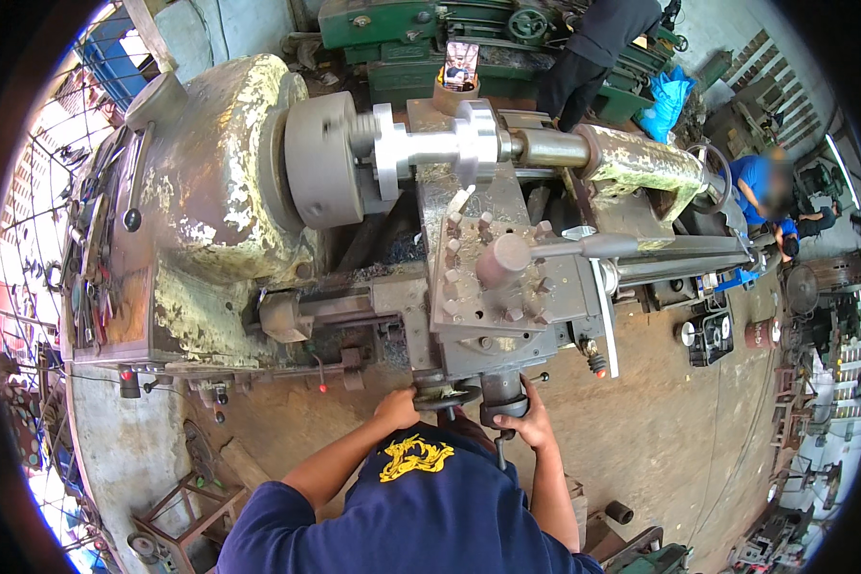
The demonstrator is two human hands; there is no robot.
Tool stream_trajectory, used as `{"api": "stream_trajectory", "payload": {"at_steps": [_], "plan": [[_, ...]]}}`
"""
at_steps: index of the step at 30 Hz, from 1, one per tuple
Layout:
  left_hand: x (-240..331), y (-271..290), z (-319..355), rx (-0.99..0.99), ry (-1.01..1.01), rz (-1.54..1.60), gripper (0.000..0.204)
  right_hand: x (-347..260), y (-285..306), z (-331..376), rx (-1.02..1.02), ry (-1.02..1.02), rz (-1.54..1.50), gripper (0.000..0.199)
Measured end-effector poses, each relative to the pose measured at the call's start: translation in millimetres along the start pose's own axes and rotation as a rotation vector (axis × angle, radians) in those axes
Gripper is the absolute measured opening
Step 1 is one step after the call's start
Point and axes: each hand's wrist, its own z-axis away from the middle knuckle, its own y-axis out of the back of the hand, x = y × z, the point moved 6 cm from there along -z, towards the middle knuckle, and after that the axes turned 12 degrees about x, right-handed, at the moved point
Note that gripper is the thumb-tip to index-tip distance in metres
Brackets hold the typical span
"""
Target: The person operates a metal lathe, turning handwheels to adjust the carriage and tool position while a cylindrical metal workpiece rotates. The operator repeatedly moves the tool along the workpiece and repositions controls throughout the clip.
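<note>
Head view: at the far left, loose hand tools [91,277] lie along the top of the lathe's headstock [201,230], its pale paint flaking, and beside it stands the grey chuck [323,163]. Farther right and nearer the wearer, the dark handwheel [447,397] lies just right of the left hand [398,409], its left rim meeting the fingers. That hand is bent at the wheel's edge, touching it, though its fingertips are partly hidden and I cannot tell how tightly they close. Above, a bright stepped metal workpiece [435,148] spans from the chuck to the tailstock [641,163], well apart from both hands. Below the workpiece sits the square tool post [497,277], studded with bolts, its long lever [584,247] pointing right. Nearer the wearer, just right of the handwheel, the dark round collar [504,397] stands between the two hands, with a crank handle [502,450] hanging at its near end. The right hand [531,421] curls around the collar's right side, thumb laid across the near end and fingers along the flank, clasping it. Beyond the tailstock, at the far right, a person in blue [756,182] is near a wall.
</note>
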Motion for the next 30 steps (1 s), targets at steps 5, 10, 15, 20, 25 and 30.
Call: {"api": "stream_trajectory", "payload": {"at_steps": [5,10,15,20,25,30], "plan": [[0,0,0,-0.012,0.015,0.015,0.047,-15,-2,5,0.021,-0.074,0.035,0.116],[-2,-2,-1,-0.004,-0.015,0.015,0.048,-56,-9,34,0.168,0.033,0.496,0.115],[-2,-1,0,0.004,0.0,0.043,0.05,-70,-23,41,0.32,0.148,0.638,0.119],[-3,1,0,-0.026,0.007,0.025,0.055,-67,-22,36,0.329,0.138,0.619,0.124],[0,5,2,-0.024,-0.017,0.032,0.055,-67,-21,35,0.309,0.103,0.581,0.123],[0,4,2,-0.042,0.016,0.055,0.053,-67,-19,34,0.308,0.111,0.567,0.121]]}}
